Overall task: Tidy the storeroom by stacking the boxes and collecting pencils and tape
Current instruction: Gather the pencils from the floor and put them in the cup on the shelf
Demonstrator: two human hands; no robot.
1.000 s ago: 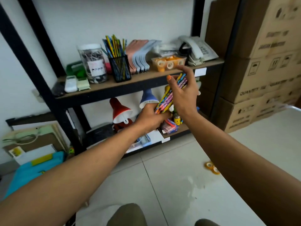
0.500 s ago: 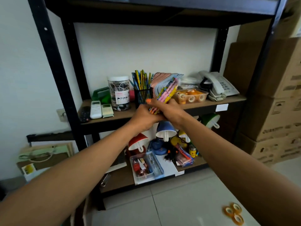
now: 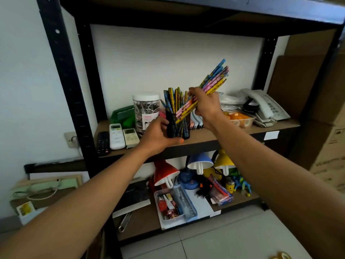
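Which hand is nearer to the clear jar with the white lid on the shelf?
Left. The left hand holds the black pencil cup right beside the clear jar; the right hand holds a pencil bundle beyond the cup.

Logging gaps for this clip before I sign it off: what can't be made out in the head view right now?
- Lower tips of the pencil bundle: covered by the right hand, so whether they have entered the black pencil cup is unclear.
- Left side of the cup: hidden by the left hand holding it.
- Tape rolls on the floor: cut off by the bottom edge.
- Jar label: too small to read.
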